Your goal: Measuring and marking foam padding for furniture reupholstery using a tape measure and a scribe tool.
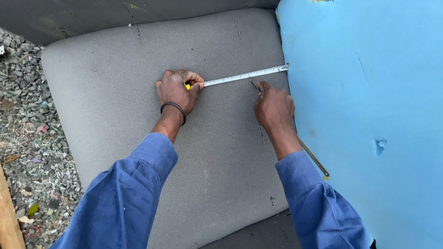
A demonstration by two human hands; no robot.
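Observation:
My left hand (176, 91) presses a yellow tape measure case down on a grey foam cushion (115, 92). The white tape blade (244, 75) runs from that hand to the right, ending at the cushion's right edge. My right hand (274, 107) grips a long thin metal rod (314, 158) with a yellow tip; its upper end touches the foam just under the blade. A black band sits on my left wrist. Both arms wear blue sleeves.
A large blue foam slab (369, 115) lies along the cushion's right side, with a small dent in it. Gravel (27, 138) strewn with scraps covers the ground on the left. A wooden plank edge (8, 216) shows at the bottom left.

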